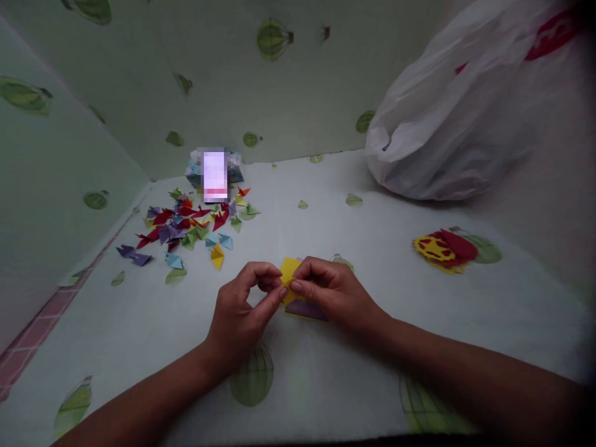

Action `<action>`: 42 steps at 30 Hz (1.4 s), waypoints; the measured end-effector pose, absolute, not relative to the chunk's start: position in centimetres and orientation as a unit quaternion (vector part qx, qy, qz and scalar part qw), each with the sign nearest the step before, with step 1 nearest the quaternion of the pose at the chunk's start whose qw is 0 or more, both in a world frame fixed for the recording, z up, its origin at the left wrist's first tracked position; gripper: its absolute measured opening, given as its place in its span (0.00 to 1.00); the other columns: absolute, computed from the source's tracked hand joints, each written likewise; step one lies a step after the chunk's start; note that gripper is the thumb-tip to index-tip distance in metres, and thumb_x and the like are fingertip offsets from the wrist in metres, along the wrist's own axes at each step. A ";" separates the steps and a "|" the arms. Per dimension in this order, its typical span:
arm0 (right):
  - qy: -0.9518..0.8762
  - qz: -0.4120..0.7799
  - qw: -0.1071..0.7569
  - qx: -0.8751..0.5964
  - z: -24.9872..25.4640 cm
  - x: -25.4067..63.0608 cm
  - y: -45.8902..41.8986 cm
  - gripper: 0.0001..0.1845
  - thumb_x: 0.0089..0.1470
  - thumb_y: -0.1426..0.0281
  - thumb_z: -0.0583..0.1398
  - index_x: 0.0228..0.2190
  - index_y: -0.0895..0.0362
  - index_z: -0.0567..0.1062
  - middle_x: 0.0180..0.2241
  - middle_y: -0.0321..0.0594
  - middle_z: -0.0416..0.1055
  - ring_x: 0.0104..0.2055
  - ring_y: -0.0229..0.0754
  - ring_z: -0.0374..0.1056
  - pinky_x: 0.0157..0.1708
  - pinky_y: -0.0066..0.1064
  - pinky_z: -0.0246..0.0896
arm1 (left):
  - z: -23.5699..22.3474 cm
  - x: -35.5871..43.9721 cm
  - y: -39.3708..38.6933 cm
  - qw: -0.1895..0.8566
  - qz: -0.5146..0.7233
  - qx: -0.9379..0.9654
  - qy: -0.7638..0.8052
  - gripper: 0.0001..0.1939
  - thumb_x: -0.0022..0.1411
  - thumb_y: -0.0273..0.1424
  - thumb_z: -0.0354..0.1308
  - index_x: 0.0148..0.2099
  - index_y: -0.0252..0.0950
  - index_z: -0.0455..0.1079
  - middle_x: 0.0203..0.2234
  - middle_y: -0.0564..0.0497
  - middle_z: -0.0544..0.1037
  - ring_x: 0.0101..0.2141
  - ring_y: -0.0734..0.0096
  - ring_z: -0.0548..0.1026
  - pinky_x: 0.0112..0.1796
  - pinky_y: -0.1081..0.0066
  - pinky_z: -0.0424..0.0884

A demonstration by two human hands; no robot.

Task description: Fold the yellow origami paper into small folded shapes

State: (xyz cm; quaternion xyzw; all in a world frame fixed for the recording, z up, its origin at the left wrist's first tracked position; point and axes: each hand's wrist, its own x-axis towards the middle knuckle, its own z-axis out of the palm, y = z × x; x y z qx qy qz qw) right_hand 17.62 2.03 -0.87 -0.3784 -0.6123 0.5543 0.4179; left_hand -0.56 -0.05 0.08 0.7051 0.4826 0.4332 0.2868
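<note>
A small piece of folded yellow paper (289, 268) is pinched between both hands near the middle of the table. My left hand (249, 304) grips its left edge between thumb and forefinger. From the right, my right hand (328, 282) pinches the same paper, its thumb tip close to the left one. Beneath the hands lies purple paper (305, 309) with a yellow edge showing under it; the right hand covers part of this. The fingers hide much of the yellow paper's shape.
Several folded paper birds (186, 226) in many colours lie at the left back, before a tissue box (236, 166) with a blurred, lit phone (215, 175). Yellow and red paper cutouts (437, 248) lie to the right. A large white plastic bag (447, 124) stands at the back right.
</note>
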 end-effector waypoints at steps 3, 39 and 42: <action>-0.635 0.514 0.426 -0.389 -0.6 17.7 1.9 0.09 0.54 0.68 0.61 0.24 0.57 0.71 0.25 0.34 0.69 0.28 0.35 0.63 0.29 0.27 0.58 | 0.3 -0.6 0.2 0.325 0.408 0.699 0.489 0.08 0.60 0.27 0.62 0.43 0.37 0.72 0.29 0.54 0.76 0.30 0.74 0.74 0.35 0.74 0.71; -0.693 0.458 0.369 -0.416 -0.3 17.9 2.1 0.14 0.57 0.67 0.58 0.21 0.58 0.67 0.19 0.32 0.63 0.22 0.33 0.56 0.24 0.26 0.50 | 0.9 -0.7 1.1 0.530 0.370 0.578 0.498 0.11 0.57 0.33 0.64 0.26 0.33 0.71 0.20 0.57 0.70 0.24 0.78 0.64 0.27 0.77 0.60; -0.669 0.507 0.357 -0.410 -0.2 18.1 2.4 0.17 0.59 0.64 0.56 0.21 0.58 0.67 0.20 0.34 0.65 0.22 0.33 0.59 0.24 0.26 0.53 | 0.8 -0.7 1.1 0.536 0.376 0.567 0.500 0.11 0.57 0.33 0.64 0.26 0.34 0.70 0.20 0.57 0.70 0.23 0.78 0.63 0.26 0.76 0.60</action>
